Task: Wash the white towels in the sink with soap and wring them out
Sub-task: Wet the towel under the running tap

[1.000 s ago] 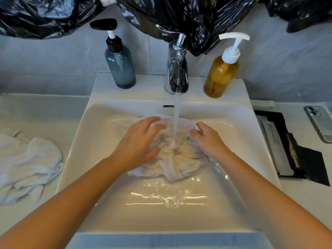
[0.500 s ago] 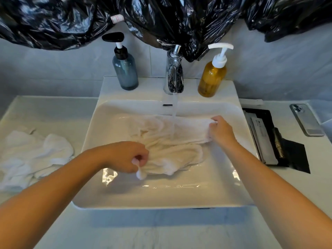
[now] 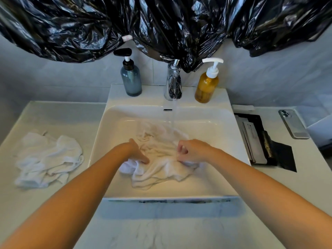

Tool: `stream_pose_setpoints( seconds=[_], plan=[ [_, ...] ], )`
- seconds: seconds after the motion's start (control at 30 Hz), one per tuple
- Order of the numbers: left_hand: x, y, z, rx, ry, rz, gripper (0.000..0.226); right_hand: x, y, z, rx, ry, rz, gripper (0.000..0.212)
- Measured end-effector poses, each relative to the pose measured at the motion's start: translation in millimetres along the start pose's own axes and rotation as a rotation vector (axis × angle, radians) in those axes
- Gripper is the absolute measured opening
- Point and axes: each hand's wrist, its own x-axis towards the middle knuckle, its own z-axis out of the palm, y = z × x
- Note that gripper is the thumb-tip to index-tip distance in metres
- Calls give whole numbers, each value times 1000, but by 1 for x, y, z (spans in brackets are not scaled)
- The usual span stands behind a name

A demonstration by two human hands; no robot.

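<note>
Head view: sodden crumpled towel (image 3: 161, 169) (white) in glossy sink (image 3: 224, 123); left hand (image 3: 135, 151), right hand (image 3: 192, 150), grips pinching folds

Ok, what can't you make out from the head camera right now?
All in the head view.
Drain of the sink: covered by the towel.
Grip of the left hand: fingertips buried in towel folds.
Top of the tap: behind the black plastic.
Blue bottle and amber bottle: no label readable, so which holds soap is unclear.
Dark tray items: too small.
</note>
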Motion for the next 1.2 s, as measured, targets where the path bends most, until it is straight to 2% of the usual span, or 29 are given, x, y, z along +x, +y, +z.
stream_pose_setpoints(
  seconds=[0.07,0.1,0.17,0.2,0.3,0.43,0.53,0.6,0.67,0.77,0.83,0.9,0.97,1.03,1.07,1.13,1.2],
  plan=[
    [2,-2,1,-36,43,35,78,0,-3,-2,25,5,56,48],
    [2,0,4,-18,49,62,68,2,-6,1,-4,21,70,41],
    [-1,7,7,-23,73,164,34,8,-12,11,-42,72,67,14],
    [-3,11,7,-73,102,229,23,9,-15,14,-21,103,60,12],
    [-10,17,-5,-361,192,344,25,5,-10,7,164,202,21,21],
    [-25,31,-34,-677,355,439,32,-9,7,-20,576,366,-1,18],
    [-29,41,-46,-746,445,546,35,-20,16,-37,658,492,-7,22],
    [-26,45,-47,-624,397,597,38,-29,22,-44,614,513,-7,24],
    [-21,44,-42,-402,307,592,54,-34,32,-43,563,509,16,23],
    [-4,33,-22,9,324,361,81,-33,49,-28,355,418,116,19],
    [2,24,0,116,333,162,98,-30,45,-20,131,352,181,4],
    [0,25,23,113,305,37,111,-22,31,-15,-62,363,119,37],
    [-2,34,43,102,271,10,120,-10,10,-11,-135,333,-32,59],
    [-6,46,59,85,269,-6,116,6,-7,-2,-173,197,-82,73],
    [-5,50,66,21,293,4,106,13,-13,5,-202,152,-57,76],
    [-1,51,77,-181,316,79,76,21,-19,15,-254,188,-2,70],
    [-6,43,75,-207,330,173,54,16,-17,13,-241,260,-19,58]
  ],
)
